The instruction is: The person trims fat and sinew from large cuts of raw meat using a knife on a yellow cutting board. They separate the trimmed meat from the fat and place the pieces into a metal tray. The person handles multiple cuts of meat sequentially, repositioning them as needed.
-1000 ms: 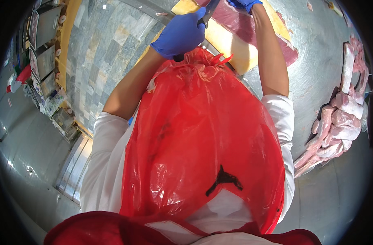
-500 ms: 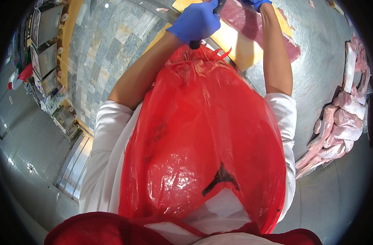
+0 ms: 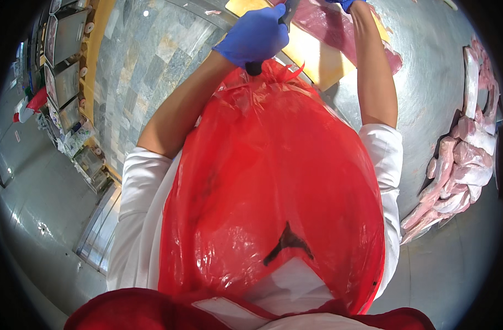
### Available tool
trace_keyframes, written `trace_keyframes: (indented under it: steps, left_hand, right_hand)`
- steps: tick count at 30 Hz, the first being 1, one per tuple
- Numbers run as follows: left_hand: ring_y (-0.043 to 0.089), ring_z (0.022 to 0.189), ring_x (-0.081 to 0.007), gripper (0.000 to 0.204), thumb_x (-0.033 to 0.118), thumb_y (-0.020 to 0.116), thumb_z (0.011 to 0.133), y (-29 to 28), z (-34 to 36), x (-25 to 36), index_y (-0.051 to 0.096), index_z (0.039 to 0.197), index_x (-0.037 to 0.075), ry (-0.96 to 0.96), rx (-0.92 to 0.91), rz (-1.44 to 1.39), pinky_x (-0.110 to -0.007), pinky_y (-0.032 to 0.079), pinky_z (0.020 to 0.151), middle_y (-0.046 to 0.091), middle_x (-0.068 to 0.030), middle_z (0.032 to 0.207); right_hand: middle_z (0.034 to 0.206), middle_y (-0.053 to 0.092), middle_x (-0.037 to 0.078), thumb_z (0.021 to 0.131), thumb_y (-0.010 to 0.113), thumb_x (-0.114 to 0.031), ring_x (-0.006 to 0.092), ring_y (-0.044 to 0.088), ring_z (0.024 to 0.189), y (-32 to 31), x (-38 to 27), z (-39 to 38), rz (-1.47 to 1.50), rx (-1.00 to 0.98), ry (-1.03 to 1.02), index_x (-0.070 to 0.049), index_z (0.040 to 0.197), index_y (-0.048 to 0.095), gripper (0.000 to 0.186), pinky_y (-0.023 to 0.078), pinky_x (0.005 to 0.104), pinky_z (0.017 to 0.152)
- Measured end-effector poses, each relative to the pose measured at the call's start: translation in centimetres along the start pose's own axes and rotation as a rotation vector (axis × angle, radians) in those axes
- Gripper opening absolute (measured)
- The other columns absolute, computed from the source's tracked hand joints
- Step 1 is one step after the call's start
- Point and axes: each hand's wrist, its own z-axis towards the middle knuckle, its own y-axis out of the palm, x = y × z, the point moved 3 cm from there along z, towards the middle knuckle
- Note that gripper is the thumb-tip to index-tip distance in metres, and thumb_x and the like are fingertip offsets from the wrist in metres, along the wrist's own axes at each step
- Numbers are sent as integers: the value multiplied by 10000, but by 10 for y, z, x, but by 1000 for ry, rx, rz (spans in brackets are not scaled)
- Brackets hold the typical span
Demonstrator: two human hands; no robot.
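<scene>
My left hand [image 3: 254, 36], in a blue glove, is closed round a knife [image 3: 253, 69]. The black butt of its handle sticks out below my fist, and part of the blade shows beyond my fingers. A flat slab of raw red meat [image 3: 328, 25] lies on a yellow cutting board [image 3: 312, 55], just right of the knife. My right hand [image 3: 346, 4], also gloved in blue, is at the far side of the meat. The upper picture edge cuts it off, so its fingers are hidden.
The board rests on a metal table [image 3: 422, 93]. Several pale pink pieces of meat [image 3: 466, 157] are heaped along its right edge. Left of the table is a tiled floor [image 3: 152, 60], with framed panels [image 3: 64, 33] beyond it. A red plastic apron [image 3: 279, 159] covers my front.
My left hand has shifted a little left and toward me with the knife, and more of the blade shows. My right hand stays at the upper edge.
</scene>
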Motion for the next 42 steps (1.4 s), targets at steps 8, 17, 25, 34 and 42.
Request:
trace_keyframes:
  steps: [8, 17, 25, 34, 42]
  left_hand:
    - [647, 747, -328, 198, 112, 601, 879, 26, -3, -13, 656, 1035, 3, 538, 134, 356, -421, 527, 610, 638, -202, 772]
    - [644, 706, -343, 195, 122, 602, 866, 54, 1, -11, 643, 1024, 15, 536, 128, 412, -425, 529, 615, 654, -215, 801]
    - [670, 668, -347, 330, 159, 611, 888, 62, -4, 22, 634, 1183, 14, 183, 167, 258, -427, 551, 623, 669, -211, 821]
    - [669, 589, -231, 315, 208, 580, 934, 72, -10, 30, 645, 1199, 51, -168, 48, -66, -371, 546, 587, 659, -127, 776]
    - [605, 522, -172, 309, 190, 547, 940, 61, 20, 27, 636, 1218, 87, -152, -95, -66, -337, 524, 540, 619, -64, 697]
  right_hand:
    - [610, 631, 75, 834, 687, -214, 144, 559, 489, -15, -14, -19, 87, 74, -29, 11, 665, 688, 281, 416, 321, 444]
    - [581, 585, 59, 802, 697, -171, 138, 512, 471, -33, 2, -22, 264, 55, -17, -14, 634, 658, 234, 380, 304, 432]
    - [577, 569, 60, 803, 705, -156, 136, 486, 457, -48, 1, -37, 347, 63, 8, -12, 641, 653, 223, 373, 292, 426]
    - [593, 577, 50, 831, 691, -183, 136, 497, 469, -72, 4, -61, 417, 111, 31, -34, 676, 659, 218, 399, 286, 441]
    - [573, 547, 31, 834, 674, -145, 118, 472, 464, -65, -5, -69, 454, 56, -20, -55, 638, 642, 218, 387, 278, 437]
